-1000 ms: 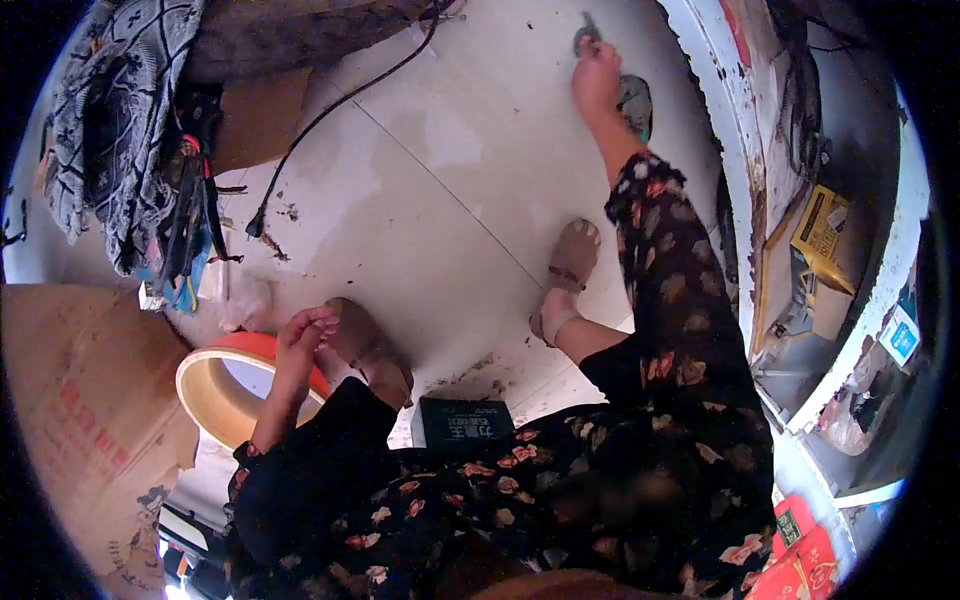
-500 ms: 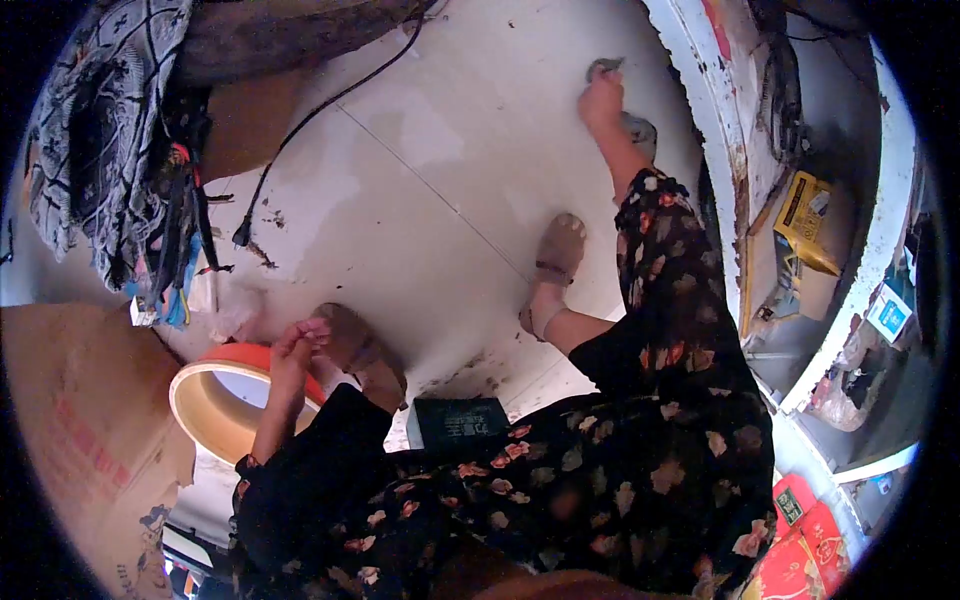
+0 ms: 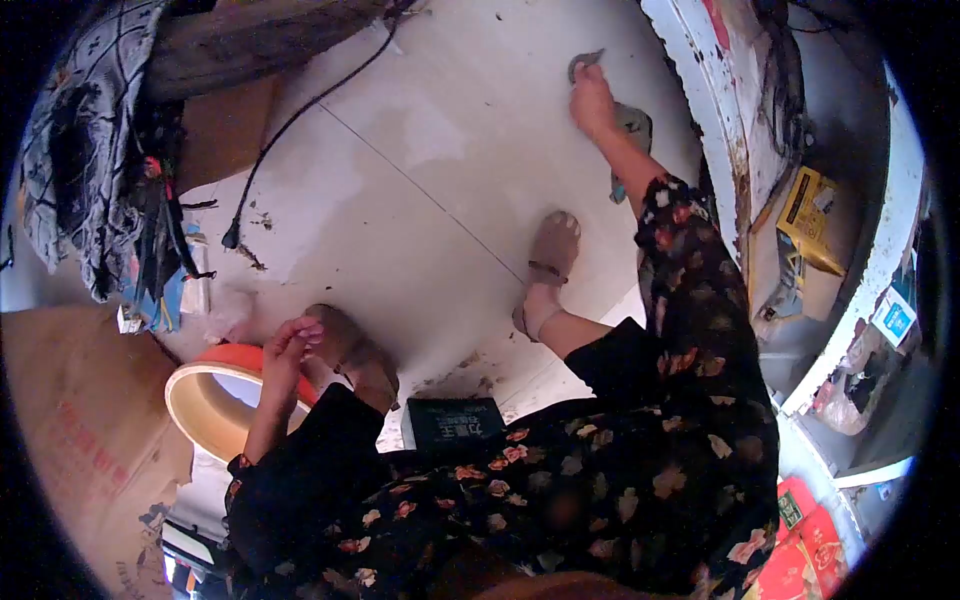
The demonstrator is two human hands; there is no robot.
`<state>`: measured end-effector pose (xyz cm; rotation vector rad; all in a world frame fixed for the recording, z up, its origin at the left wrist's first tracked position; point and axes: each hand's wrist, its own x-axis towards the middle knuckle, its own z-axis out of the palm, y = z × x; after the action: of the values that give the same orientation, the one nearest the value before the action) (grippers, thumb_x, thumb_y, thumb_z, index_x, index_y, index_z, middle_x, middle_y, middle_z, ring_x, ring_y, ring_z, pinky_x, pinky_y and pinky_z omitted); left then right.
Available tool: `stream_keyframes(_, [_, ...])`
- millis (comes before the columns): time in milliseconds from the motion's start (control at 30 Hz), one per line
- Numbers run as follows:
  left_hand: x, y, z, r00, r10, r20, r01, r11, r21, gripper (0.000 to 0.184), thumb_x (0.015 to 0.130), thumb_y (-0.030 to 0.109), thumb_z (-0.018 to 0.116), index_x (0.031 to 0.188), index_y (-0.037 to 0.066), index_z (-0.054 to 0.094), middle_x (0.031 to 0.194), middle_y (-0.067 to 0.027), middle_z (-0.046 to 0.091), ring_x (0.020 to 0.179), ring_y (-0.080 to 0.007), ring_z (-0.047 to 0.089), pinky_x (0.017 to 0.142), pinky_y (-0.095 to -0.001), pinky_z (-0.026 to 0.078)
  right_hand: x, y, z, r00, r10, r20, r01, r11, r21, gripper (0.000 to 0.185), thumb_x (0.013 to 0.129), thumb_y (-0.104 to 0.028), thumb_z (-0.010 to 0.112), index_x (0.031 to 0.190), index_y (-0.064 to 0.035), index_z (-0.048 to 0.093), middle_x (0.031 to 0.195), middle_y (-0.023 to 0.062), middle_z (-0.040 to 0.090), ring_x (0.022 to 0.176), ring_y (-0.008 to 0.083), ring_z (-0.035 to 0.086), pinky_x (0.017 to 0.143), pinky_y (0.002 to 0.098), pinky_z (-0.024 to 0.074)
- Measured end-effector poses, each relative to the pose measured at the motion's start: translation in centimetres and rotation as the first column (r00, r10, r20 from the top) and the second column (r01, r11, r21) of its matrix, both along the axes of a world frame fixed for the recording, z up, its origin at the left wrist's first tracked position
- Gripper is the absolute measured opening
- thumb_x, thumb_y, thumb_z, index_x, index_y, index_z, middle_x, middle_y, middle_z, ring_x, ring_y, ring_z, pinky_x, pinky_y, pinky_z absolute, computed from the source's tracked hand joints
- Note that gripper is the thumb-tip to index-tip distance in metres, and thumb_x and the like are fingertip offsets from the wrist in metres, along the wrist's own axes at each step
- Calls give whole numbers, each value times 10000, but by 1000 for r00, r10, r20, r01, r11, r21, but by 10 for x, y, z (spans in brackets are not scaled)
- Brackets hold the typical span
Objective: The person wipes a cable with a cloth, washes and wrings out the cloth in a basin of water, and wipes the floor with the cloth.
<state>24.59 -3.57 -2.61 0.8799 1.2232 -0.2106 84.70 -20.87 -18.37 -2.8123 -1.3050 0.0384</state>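
Note:
At the upper right, my right hand (image 3: pixel 592 100) is closed on a small grey cloth (image 3: pixel 585 64) just above the pale floor. A grey-green slipper or similar item (image 3: pixel 632 130) lies beside that wrist. My left hand (image 3: pixel 291 342) is held at the lower left with curled fingers, over the edge of an orange-rimmed round container (image 3: pixel 215 410) and next to my left shoe (image 3: pixel 340 345). Whether those fingers hold anything is too small to tell. My right shoe (image 3: pixel 555 248) rests on the floor.
A black cable with a plug (image 3: pixel 232 236) crosses the floor. Cardboard (image 3: pixel 90 430) lies at the left, below a hanging patterned cloth (image 3: pixel 85 150). A dark green box (image 3: pixel 453 420) sits between my feet. Shelving at the right holds a yellow box (image 3: pixel 812 220).
My right hand has moved with the grey cloth, down from the top and then slightly left. My left hand stays near the round container. The view has shifted slightly.

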Motion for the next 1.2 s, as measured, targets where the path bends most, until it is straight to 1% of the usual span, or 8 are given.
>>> stream_keyframes(333, [5, 3, 8, 1000, 0, 9, 0, 1000, 16, 225, 907, 131, 493, 1089, 53, 598, 988, -27, 647, 876, -98, 573, 772, -239, 430, 46, 36, 19, 902, -403, -156, 364, 903, -228, 185, 809, -67, 482, 885, 29, 621, 984, 233, 587, 943, 391, 573, 823, 432, 471])
stream_keyframes(400, [0, 2, 0, 1000, -13, 9, 13, 1000, 16, 226, 904, 128, 494, 1088, 53, 600, 987, -25, 646, 875, -98, 572, 774, -239, 430, 31, 14, -3, 998, -36, 44, 40, 996, -76, 211, 814, -73, 495, 956, 34, 609, 986, 217, 574, 927, 382, 549, 814, 441, 457])
stream_keyframes(500, [-7, -2, -9, 1000, 21, -23, -22, 999, -35, 223, 898, 116, 489, 1075, 54, 608, 981, -19, 643, 877, -96, 570, 771, -239, 429, -42, -1, 23, 982, 171, -81, -171, 985, 3, 253, 810, -65, 495, 1020, 45, 583, 1011, 219, 551, 913, 384, 521, 813, 453, 442])
stream_keyframes(600, [5, 3, 6, 999, -38, -6, 38, 999, 17, 226, 893, 106, 481, 1074, 51, 605, 975, -21, 640, 885, -99, 569, 774, -239, 428, -32, -6, 22, 984, 150, -93, -149, 989, 11, 306, 815, -45, 482, 1097, 55, 544, 1061, 232, 527, 930, 397, 535, 817, 453, 450])
stream_keyframes(700, [4, 5, 6, 1000, -5, -13, 5, 999, 34, 232, 893, 102, 473, 1083, 49, 597, 967, -20, 638, 886, -101, 568, 777, -242, 427, 12, 25, 37, 949, -290, -128, 273, 953, -130, 314, 829, -46, 465, 1122, 47, 533, 1054, 235, 525, 949, 411, 545, 815, 453, 459])
stream_keyframes(800, [9, 4, 12, 1000, -16, -13, 17, 999, 45, 233, 897, 105, 477, 1092, 47, 591, 974, -22, 639, 888, -100, 568, 778, -239, 423, 33, 54, 48, 883, -434, -177, 349, 860, -372, 288, 849, -64, 451, 1112, 11, 540, 1057, 238, 520, 967, 420, 550, 817, 452, 465])
stream_keyframes(1100, [3, 3, 4, 999, 13, -33, -13, 1000, -4, 234, 902, 97, 469, 1093, 36, 590, 997, -37, 641, 898, -106, 574, 781, -238, 424, -6, 2, 9, 990, 101, -99, -101, 995, 10, 266, 906, -95, 383, 1091, -12, 555, 1058, 170, 545, 882, 357, 560, 787, 447, 471])
stream_keyframes(1200, [1, 7, 6, 1000, 15, 22, -15, 1000, 17, 230, 901, 87, 467, 1086, 36, 594, 993, -38, 641, 898, -109, 577, 785, -239, 426, 36, 19, 28, 963, -242, -123, 207, 947, -245, 277, 854, -98, 460, 1105, -25, 553, 1035, 187, 546, 856, 377, 565, 769, 453, 477])
